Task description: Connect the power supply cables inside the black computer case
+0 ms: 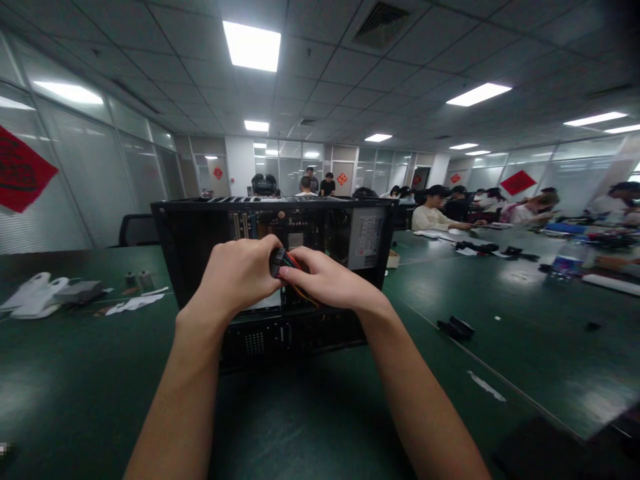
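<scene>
A black computer case (200, 208) stands on the green table with its open side facing me. In front of that opening, my left hand (245, 270) and my right hand (320, 275) meet, both closed on a black power connector (277, 261). Coloured wires (300, 291) run from the connector under my right hand. Behind my hands, parts of the motherboard (296, 225) show inside the case. A fan (338, 233) and a silver power supply (367, 237) sit at the right end. My fingers hide part of the connector.
On the left of the table (75, 380) lie a white plastic bag (37, 293), a grey box (80, 292) and paper scraps. A black object (456, 327) and a white strip (486, 385) lie to the right, with a water bottle (570, 259) farther off. Several people sit beyond.
</scene>
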Motion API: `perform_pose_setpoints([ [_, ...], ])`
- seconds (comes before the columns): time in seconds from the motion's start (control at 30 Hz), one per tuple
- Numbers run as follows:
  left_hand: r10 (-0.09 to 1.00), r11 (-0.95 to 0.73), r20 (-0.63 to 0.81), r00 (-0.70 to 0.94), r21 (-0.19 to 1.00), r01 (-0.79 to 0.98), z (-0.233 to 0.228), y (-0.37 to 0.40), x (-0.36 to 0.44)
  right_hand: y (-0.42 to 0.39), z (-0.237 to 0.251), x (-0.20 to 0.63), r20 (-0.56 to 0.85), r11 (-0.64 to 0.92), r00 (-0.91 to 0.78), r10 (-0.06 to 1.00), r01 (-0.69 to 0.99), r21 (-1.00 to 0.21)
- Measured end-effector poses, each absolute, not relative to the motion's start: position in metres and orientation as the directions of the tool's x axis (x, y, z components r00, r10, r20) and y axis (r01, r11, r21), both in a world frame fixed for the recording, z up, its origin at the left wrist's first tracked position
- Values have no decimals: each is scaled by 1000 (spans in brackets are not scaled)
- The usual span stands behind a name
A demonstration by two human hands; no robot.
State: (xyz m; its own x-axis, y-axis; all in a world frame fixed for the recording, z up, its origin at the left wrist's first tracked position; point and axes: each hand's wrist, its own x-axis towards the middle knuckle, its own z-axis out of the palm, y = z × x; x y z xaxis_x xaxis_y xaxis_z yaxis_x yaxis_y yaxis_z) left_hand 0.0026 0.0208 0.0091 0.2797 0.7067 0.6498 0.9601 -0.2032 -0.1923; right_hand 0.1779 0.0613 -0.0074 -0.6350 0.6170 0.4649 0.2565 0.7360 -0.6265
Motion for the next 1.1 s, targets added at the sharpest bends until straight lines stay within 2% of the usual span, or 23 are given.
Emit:
perform_pose_setpoints([
  [0.2,723,-206,626,291,-206,957,9,24,4,76,-14,179,392,682,-726,564,142,-718],
  [0.33,720,-184,628,297,-240,953,9,25,8,76,-19,174,401,636,-687,606,115,-763],
  [0.53,717,-146,627,305,-294,945,10,23,13,68,-20,164,499,702,-584,640,181,-689],
  [0.73,711,-161,626,320,-298,941,9,23,12,62,-15,164,507,730,-597,622,208,-651],
  [0.83,702,-215,637,319,-238,947,7,24,11,66,-16,167,497,704,-609,618,146,-696],
  [1.0,650,-540,628,428,-15,842,10,22,4,67,-10,182,458,663,-630,627,122,-739],
  [1.1,643,-628,623,445,97,772,14,18,1,64,-5,190,441,670,-659,609,130,-731],
])
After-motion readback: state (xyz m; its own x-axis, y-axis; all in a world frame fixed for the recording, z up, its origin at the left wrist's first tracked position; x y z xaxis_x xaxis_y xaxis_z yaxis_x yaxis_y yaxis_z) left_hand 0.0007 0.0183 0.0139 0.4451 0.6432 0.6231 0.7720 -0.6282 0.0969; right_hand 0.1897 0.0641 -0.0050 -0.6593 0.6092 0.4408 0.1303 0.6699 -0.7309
